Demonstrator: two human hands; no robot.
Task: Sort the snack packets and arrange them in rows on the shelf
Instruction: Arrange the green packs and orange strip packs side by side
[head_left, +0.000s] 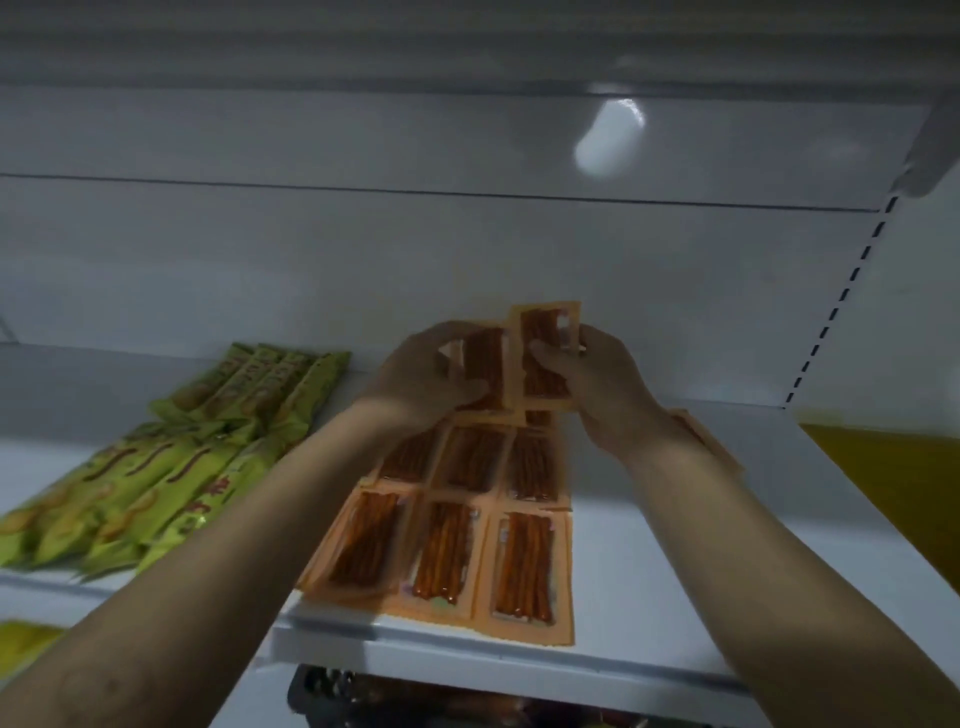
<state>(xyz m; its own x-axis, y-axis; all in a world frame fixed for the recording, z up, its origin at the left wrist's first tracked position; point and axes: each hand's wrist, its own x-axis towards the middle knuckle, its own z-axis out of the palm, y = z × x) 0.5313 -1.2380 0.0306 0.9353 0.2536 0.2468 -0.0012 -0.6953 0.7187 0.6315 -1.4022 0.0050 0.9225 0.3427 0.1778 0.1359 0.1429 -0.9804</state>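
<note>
green snack packets (156, 467) were laid at the left of the shelf (623, 571), orange packets (467, 525) in rows at its middle. above these, a raised packet (485, 366) was gripped by the left hand (426, 374) and a second packet (548, 343), just beside, by the right hand (592, 384).

White back panel (363, 249) carries one bright glare (610, 137).

I see my left hand (415, 376) gripping an orange snack packet (484, 364) and my right hand (602, 395) pinching a second orange packet (545, 332) just beside it, both above rows of orange packets (467, 525) lying flat on the white shelf (675, 571), with green packets (176, 467) to their left.
</note>
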